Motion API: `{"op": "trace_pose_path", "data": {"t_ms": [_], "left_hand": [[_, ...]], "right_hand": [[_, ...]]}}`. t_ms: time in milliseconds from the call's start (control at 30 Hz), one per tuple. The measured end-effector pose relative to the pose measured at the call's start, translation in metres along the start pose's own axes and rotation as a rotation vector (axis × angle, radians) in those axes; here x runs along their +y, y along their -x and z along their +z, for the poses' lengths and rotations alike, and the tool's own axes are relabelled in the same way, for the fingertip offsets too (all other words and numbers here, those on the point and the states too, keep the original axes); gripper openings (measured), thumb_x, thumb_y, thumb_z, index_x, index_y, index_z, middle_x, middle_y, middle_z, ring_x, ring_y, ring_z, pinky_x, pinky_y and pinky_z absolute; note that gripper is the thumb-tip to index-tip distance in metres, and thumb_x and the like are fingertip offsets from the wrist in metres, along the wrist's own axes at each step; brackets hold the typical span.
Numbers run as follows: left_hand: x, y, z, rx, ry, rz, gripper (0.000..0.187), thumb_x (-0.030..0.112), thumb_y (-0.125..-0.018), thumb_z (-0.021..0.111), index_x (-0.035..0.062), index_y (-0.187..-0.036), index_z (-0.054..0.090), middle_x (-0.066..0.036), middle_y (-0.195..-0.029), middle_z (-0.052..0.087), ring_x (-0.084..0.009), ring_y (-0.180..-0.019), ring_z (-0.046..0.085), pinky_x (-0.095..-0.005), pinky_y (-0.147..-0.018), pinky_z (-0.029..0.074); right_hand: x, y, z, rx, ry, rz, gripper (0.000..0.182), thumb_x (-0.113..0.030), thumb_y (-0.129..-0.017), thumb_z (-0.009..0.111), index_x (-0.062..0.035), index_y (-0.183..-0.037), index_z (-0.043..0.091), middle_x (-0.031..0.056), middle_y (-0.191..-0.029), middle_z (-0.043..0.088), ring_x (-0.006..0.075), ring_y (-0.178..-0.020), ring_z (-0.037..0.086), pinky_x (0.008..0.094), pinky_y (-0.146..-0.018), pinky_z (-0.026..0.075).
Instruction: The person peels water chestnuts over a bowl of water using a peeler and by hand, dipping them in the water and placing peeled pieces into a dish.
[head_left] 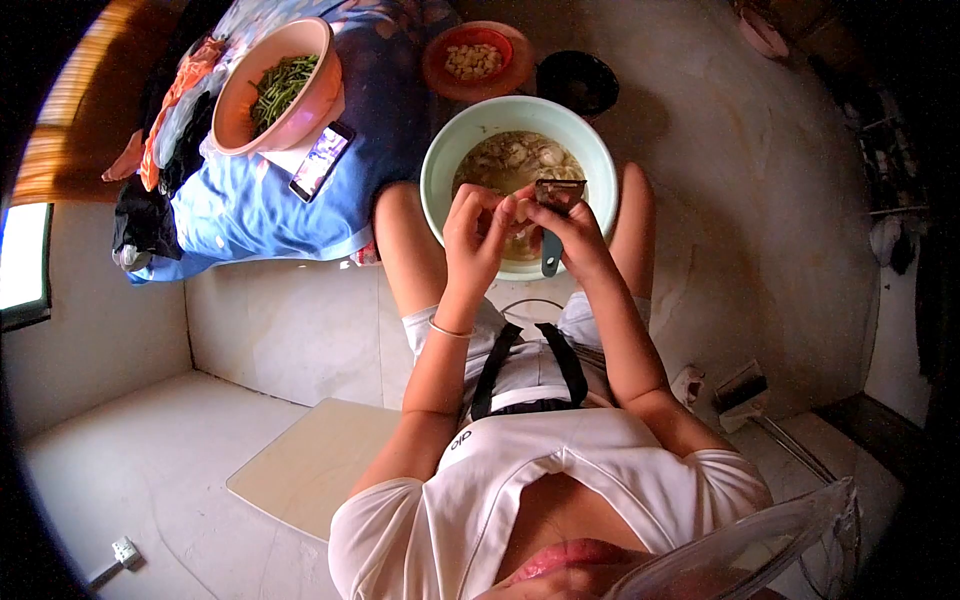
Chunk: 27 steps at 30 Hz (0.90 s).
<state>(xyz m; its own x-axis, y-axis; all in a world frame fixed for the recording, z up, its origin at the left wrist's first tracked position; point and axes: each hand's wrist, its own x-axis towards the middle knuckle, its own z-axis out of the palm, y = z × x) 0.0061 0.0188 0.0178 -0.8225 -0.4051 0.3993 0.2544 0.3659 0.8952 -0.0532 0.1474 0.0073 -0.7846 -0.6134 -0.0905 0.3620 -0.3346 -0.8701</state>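
The left hand [474, 222] pinches a small pale bit [521, 209] over the green tub [433, 170]; the right hand [575, 232] grips a peeler [551, 252]. Pale pieces [473, 62] fill part of the far red bowl [507, 47]; many lumps [550, 157] are left in the tub.

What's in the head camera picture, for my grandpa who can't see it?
A seated person's left hand and right hand meet over a pale green basin of murky liquid, the right gripping a dark-handled tool. At left, a pink bowl of green, bean-like pieces and a lit phone sit on blue cloth.
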Motion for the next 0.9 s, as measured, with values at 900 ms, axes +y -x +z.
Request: {"op": "trace_pose_path", "data": {"t_ms": [900], "left_hand": [[-0.221,-0.028,0.045,-0.834,-0.675,-0.126,0.029,0.029,-0.066,0.060,0.0032,-0.080,0.065,-0.016,-0.073,0.062,-0.0315,-0.070,0.061,-0.0388,-0.061,0.049]], "right_hand": [[0.060,-0.060,-0.095,-0.002,0.714,0.379,0.033,-0.025,-0.073,0.065,-0.0005,-0.087,0.048,0.0096,-0.074,0.059,0.0134,-0.057,0.056,0.0255,-0.049,0.044]]}}
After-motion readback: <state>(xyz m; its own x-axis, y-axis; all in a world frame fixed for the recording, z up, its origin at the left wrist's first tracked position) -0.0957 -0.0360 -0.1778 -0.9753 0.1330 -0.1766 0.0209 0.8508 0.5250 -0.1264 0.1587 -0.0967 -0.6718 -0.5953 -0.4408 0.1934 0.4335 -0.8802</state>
